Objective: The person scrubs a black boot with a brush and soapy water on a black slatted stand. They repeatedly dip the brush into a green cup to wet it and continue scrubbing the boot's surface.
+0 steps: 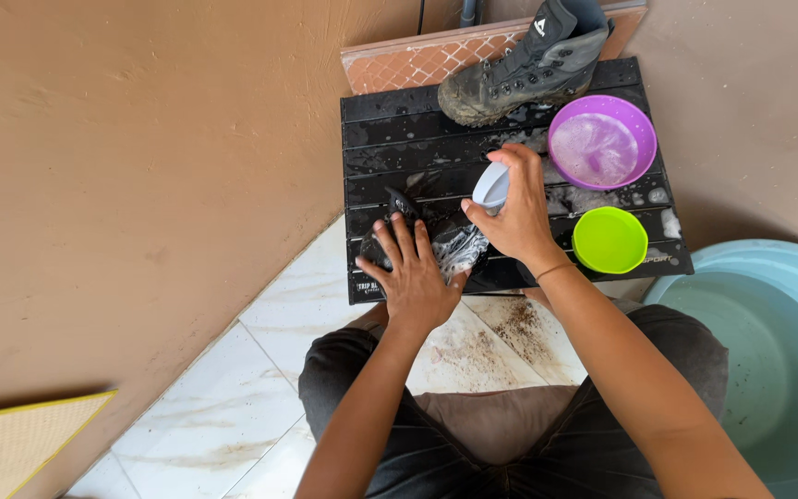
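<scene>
My left hand (410,270) presses down on a dark, soapy shoe (450,242) lying on a black slatted board (390,139). My right hand (515,211) grips a grey-white brush (490,188) and holds it against the foamy top of that shoe. A second dark boot (521,66) stands upright at the far edge of the board.
A purple bowl of soapy water (602,142) and a lime-green lid or bowl (610,240) sit on the board's right side. A large light-blue basin (778,360) stands at the right. A tan wall runs along the left, with white floor tiles below and a yellow mat (11,444) at bottom left.
</scene>
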